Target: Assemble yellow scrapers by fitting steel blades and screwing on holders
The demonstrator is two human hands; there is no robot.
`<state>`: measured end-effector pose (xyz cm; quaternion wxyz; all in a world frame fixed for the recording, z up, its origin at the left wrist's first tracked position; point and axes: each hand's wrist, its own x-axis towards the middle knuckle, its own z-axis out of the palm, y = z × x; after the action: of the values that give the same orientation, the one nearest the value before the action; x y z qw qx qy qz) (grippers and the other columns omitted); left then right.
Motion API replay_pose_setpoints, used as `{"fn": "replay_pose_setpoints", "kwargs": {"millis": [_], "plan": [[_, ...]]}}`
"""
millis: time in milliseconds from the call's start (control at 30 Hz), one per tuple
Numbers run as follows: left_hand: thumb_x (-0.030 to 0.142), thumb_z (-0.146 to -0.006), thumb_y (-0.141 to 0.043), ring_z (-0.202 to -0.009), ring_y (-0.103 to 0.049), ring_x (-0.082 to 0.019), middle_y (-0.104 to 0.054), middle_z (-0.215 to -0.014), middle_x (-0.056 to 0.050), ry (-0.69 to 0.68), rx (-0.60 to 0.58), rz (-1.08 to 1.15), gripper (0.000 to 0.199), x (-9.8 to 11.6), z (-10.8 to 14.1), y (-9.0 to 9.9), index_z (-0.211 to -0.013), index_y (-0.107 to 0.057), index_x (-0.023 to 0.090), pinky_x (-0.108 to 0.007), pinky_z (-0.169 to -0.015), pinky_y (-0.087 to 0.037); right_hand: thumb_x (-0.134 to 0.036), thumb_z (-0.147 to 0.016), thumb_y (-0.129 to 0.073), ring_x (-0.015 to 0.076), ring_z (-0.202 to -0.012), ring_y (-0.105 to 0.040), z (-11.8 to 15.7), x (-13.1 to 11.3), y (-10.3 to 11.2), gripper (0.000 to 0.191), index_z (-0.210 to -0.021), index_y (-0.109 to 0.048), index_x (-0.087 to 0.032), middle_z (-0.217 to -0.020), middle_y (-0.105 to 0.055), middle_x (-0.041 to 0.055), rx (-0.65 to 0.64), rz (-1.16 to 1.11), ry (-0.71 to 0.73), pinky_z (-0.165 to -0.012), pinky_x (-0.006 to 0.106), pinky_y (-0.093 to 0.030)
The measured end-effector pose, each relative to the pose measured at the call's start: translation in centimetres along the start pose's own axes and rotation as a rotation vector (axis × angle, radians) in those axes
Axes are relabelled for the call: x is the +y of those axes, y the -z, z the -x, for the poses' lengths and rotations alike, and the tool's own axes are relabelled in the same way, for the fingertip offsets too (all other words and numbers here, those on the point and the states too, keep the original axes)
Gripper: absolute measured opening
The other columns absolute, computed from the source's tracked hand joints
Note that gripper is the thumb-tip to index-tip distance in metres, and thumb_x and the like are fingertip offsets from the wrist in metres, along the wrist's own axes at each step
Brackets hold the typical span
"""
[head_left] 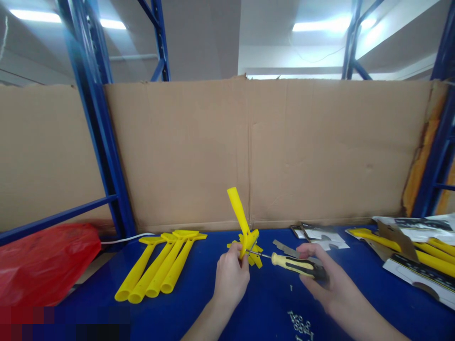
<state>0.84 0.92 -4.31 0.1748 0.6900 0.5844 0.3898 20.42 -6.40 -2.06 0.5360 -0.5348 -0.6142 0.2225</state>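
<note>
In my left hand is a yellow plastic handle, its tubular end tilted up and away. The fingers are closed round its flared head. My right hand grips a screwdriver with a pale yellow and black handle, its shaft level and pointing left. The screwdriver's tip meets the flared head beside my left fingertips; the exact contact point is too small to make out. Other small yellow parts show just behind the head. A flat grey metal blade lies behind the screwdriver, partly hidden by my right hand.
Several yellow handles lie in a row at the left, by a red plastic bag. Loose screws and nuts are scattered at the front. Packaged yellow tools lie right. A cardboard wall stands behind the blue table.
</note>
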Motion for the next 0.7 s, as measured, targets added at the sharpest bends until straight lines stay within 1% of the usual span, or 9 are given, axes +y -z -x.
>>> {"fn": "replay_pose_setpoints", "kwargs": {"millis": [100, 167, 200, 300, 400, 467, 567, 633, 700], "plan": [[0.008, -0.082, -0.050, -0.059, -0.059, -0.013, -0.064, -0.066, 0.000, -0.004, 0.001, -0.009, 0.013, 0.1, 0.0, 0.1, -0.088, -0.055, 0.018, -0.020, -0.055, -0.033, -0.032, -0.074, -0.056, 0.0072, -0.038, -0.044, -0.2, -0.4, 0.3, 0.023, -0.096, -0.054, -0.025, -0.083, -0.062, 0.0007, 0.035, -0.003, -0.036, -0.031, 0.020, -0.036], [0.009, -0.082, -0.050, -0.059, -0.059, -0.013, -0.064, -0.066, 0.000, -0.007, -0.004, -0.028, 0.013, 0.0, 0.0, 0.1, -0.088, -0.055, 0.018, -0.021, -0.055, -0.033, -0.039, -0.075, -0.058, 0.0076, -0.034, -0.044, -0.4, -0.6, 0.6, 0.028, -0.099, -0.056, -0.024, -0.079, -0.065, 0.0007, 0.007, 0.012, -0.072, -0.030, 0.022, -0.037], [0.009, -0.082, -0.049, -0.059, -0.059, -0.014, -0.064, -0.066, 0.000, -0.008, -0.007, -0.037, 0.012, 0.0, 0.0, 0.1, -0.088, -0.055, 0.018, -0.021, -0.055, -0.034, -0.042, -0.076, -0.057, 0.0082, -0.034, -0.045, -0.5, -0.8, 0.8, 0.030, -0.100, -0.056, -0.024, -0.074, -0.065, -0.0002, -0.017, 0.029, -0.083, -0.031, 0.022, -0.038], [0.010, -0.082, -0.049, -0.060, -0.059, -0.014, -0.065, -0.069, -0.001, -0.015, -0.019, -0.047, 0.013, -0.1, 0.0, 0.1, -0.089, -0.056, 0.018, -0.021, -0.056, -0.035, -0.049, -0.081, -0.049, 0.0102, -0.032, -0.044, -0.4, -1.3, 0.9, 0.033, -0.098, -0.059, -0.022, -0.048, -0.053, -0.0061, -0.037, 0.095, -0.086, -0.034, 0.022, -0.038], [0.011, -0.082, -0.049, -0.060, -0.059, -0.014, -0.066, -0.072, -0.001, -0.029, -0.029, -0.041, 0.014, -0.1, 0.0, 0.0, -0.090, -0.057, 0.018, -0.021, -0.056, -0.035, -0.050, -0.086, -0.038, 0.0123, -0.031, -0.044, -0.2, -1.8, 0.7, 0.037, -0.097, -0.059, -0.022, -0.038, -0.041, -0.0087, -0.010, 0.133, -0.094, -0.038, 0.024, -0.039], [0.011, -0.082, -0.048, -0.059, -0.059, -0.014, -0.065, -0.072, -0.001, -0.035, -0.024, -0.035, 0.014, -0.1, 0.1, 0.1, -0.090, -0.056, 0.018, -0.021, -0.056, -0.035, -0.050, -0.087, -0.037, 0.0133, -0.035, -0.048, -0.1, -1.7, 0.5, 0.036, -0.099, -0.058, -0.023, -0.044, -0.047, -0.0071, -0.019, 0.156, -0.092, -0.040, 0.025, -0.042], [0.011, -0.082, -0.048, -0.059, -0.058, -0.014, -0.065, -0.070, -0.001, -0.032, -0.011, -0.028, 0.012, 0.0, 0.1, 0.1, -0.089, -0.056, 0.018, -0.021, -0.055, -0.035, -0.043, -0.082, -0.049, 0.0154, -0.053, -0.060, -0.2, -1.1, 0.6, 0.030, -0.106, -0.055, -0.025, -0.073, -0.063, 0.0003, -0.021, 0.206, 0.010, -0.051, 0.027, -0.049], [0.010, -0.082, -0.048, -0.058, -0.058, -0.014, -0.064, -0.067, 0.000, -0.028, -0.005, -0.024, 0.013, 0.0, 0.1, 0.1, -0.088, -0.056, 0.018, -0.021, -0.055, -0.035, -0.037, -0.081, -0.051, 0.0166, -0.065, -0.063, -0.3, -0.4, 0.8, 0.031, -0.110, -0.052, -0.025, -0.088, -0.064, 0.0036, -0.028, 0.221, 0.085, -0.059, 0.028, -0.052], [0.010, -0.081, -0.049, -0.058, -0.058, -0.013, -0.063, -0.067, 0.001, -0.027, 0.000, -0.026, 0.013, -0.1, 0.1, 0.1, -0.088, -0.055, 0.019, -0.021, -0.056, -0.036, -0.033, -0.081, -0.050, 0.0168, -0.067, -0.063, -0.5, 0.2, 0.9, 0.029, -0.109, -0.051, -0.025, -0.088, -0.064, 0.0035, -0.048, 0.230, 0.121, -0.061, 0.028, -0.052]]}}
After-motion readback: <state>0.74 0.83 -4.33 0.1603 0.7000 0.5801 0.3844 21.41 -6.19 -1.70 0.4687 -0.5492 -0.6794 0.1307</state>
